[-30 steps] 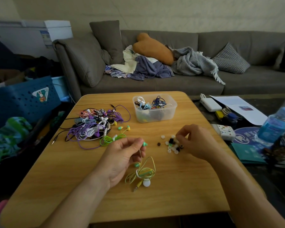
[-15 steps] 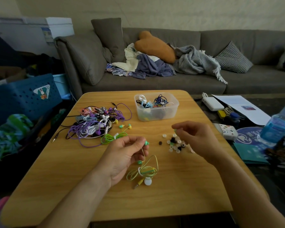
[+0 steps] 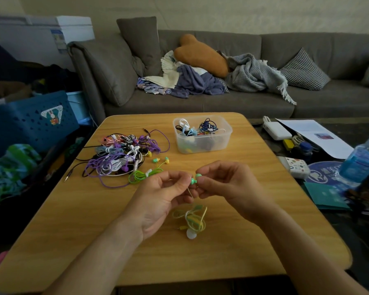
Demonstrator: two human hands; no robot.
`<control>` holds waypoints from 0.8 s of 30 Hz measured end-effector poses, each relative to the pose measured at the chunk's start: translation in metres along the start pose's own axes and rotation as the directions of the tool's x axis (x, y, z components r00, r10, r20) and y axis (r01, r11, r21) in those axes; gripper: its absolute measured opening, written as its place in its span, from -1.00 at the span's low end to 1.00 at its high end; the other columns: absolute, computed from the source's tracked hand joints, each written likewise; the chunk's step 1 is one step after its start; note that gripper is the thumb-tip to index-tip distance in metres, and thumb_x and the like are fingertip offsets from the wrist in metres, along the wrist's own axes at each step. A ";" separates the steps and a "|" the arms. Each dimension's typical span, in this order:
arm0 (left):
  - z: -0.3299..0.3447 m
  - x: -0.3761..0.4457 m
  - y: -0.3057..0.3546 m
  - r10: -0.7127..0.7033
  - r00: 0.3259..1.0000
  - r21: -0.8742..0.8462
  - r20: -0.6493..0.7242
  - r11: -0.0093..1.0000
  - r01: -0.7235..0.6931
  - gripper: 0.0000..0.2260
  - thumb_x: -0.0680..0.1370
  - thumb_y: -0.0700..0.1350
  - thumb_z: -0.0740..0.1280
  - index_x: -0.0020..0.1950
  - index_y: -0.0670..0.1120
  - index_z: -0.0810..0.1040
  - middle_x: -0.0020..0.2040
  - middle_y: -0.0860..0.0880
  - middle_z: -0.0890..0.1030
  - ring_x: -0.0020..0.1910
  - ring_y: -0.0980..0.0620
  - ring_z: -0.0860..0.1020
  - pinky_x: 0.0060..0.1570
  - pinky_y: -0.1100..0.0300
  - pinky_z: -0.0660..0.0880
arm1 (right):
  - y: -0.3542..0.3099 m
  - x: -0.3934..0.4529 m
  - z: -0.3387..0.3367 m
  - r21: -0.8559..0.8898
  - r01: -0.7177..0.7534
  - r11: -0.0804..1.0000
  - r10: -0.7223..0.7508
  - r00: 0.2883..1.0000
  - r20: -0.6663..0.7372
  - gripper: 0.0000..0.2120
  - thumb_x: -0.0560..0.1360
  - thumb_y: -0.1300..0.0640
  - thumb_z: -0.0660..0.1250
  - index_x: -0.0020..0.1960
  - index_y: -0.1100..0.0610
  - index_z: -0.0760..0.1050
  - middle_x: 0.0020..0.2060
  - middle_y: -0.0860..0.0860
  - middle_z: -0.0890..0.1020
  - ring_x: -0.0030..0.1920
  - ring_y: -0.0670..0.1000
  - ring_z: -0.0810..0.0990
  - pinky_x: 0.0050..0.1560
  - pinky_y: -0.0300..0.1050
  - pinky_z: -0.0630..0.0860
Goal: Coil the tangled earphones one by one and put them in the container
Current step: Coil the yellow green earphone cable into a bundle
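Nearest us, the yellow-green earphone (image 3: 193,218) hangs in a loose coil just over the table (image 3: 83,220), light and floppy, best held by its bud. Our left hand (image 3: 160,201) and right hand (image 3: 226,184) both pinch the green bud, seemingly fitting a tip; the cable runs downward. Farther off sits the container (image 3: 202,135).

Dim room, pale wall (image 3: 222,11) behind. Grey sofa (image 3: 264,96) across the back, heaped with blankets (image 3: 249,75), an orange cushion (image 3: 202,54), a checked pillow (image 3: 305,71). Wooden table (image 3: 94,220) up front. White chest freezer (image 3: 58,33) far left, blue crate (image 3: 26,124) below.
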State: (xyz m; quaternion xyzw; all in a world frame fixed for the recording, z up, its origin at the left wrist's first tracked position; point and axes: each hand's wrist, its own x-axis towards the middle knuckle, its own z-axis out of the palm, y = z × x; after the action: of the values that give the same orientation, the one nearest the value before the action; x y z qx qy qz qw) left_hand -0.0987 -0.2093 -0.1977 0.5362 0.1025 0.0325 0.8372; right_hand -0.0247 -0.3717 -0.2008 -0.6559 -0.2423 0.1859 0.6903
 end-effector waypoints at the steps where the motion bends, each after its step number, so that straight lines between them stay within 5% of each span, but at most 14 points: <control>1: 0.000 0.000 0.000 0.008 1.000 -0.007 -0.007 1.000 -0.008 -0.70 0.36 -0.22 0.40 0.03 -0.34 0.56 -0.24 -0.20 0.63 -0.31 0.00 0.61 -0.32 0.24 0.57 | 0.000 0.000 0.000 0.013 -0.005 1.000 0.005 1.000 0.007 -0.73 0.35 0.25 0.47 0.02 0.32 0.59 -0.17 0.24 0.71 -0.21 0.13 0.70 -0.14 -0.07 0.65; 24: 0.001 -0.004 -0.001 0.107 0.989 0.021 -0.106 0.994 -0.106 -0.80 0.33 -0.17 0.43 -0.10 -0.22 0.58 -0.32 -0.07 0.61 -0.38 0.10 0.56 -0.41 0.30 0.46 | -0.002 -0.002 0.007 0.073 0.023 0.997 -0.026 0.999 0.033 -0.83 0.37 0.26 0.46 -0.06 0.31 0.62 -0.19 0.27 0.69 -0.21 0.17 0.69 -0.12 -0.02 0.66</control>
State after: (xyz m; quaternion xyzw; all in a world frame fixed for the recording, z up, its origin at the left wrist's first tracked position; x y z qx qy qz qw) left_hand -0.1021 -0.2108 -0.1978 0.5447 0.1187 0.1050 0.8235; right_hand -0.0304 -0.3674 -0.1988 -0.6240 -0.2552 0.1973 0.7118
